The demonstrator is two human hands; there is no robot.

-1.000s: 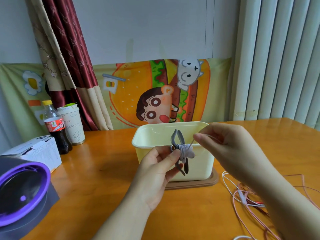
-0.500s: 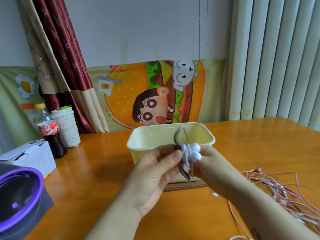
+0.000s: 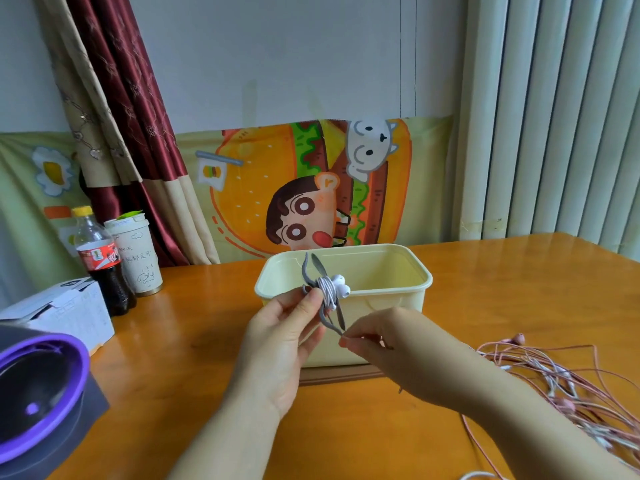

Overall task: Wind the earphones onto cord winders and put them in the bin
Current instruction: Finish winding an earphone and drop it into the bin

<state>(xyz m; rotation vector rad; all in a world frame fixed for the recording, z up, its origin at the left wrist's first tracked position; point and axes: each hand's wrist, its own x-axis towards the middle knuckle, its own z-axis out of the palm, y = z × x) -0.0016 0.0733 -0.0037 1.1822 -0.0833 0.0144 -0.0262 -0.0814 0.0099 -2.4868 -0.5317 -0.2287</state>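
Observation:
My left hand (image 3: 284,344) pinches a grey cord winder (image 3: 320,296) at its middle, in front of the pale yellow bin (image 3: 391,303). White earphones (image 3: 337,285) are wound around the winder, with both earbuds lying on its right side. My right hand (image 3: 391,348) is below and to the right, and its fingertips pinch the winder's lower grey tip. The winder's upper prongs stick up over the bin's front rim. I see nothing inside the visible part of the bin.
A tangle of pink and white earphone cords (image 3: 554,379) lies on the wooden table at right. A cola bottle (image 3: 100,261), a paper cup (image 3: 136,254), a white box (image 3: 62,313) and a purple-rimmed device (image 3: 38,396) stand at left. The bin sits on a brown lid (image 3: 341,375).
My right hand finished winding the cord, let go of the earbuds, and dropped to the winder's lower tip. The earbuds now lie against the wound cord. The left hand kept its hold.

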